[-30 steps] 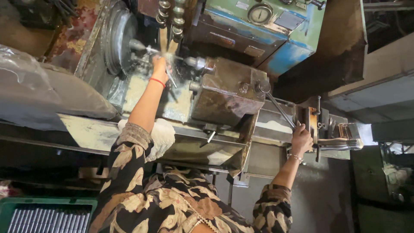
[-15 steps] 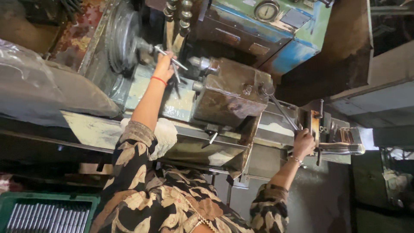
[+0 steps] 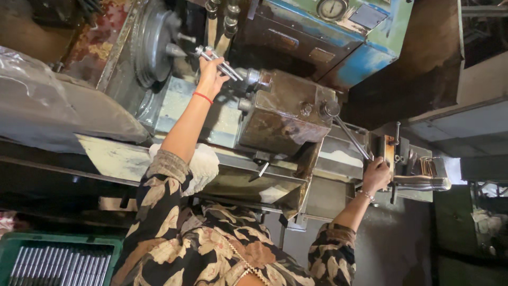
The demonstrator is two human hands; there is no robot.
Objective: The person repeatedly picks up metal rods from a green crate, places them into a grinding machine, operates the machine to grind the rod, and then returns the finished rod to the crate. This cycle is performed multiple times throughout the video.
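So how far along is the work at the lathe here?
Midway, apparently. The left hand holds several metal rods up by the chuck; none looks loaded. The right hand grips a lever. Many more rods wait in the green crate.

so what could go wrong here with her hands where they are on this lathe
1. The left hand holds a bundle of metal rods right beside the chuck; if it turned, rods or fingers could be caught.
2. The red wrist thread and loose patterned sleeve sit close to the machine and might snag.
3. The right hand rests on the lever; an unintended push could move the carriage toward the left hand.
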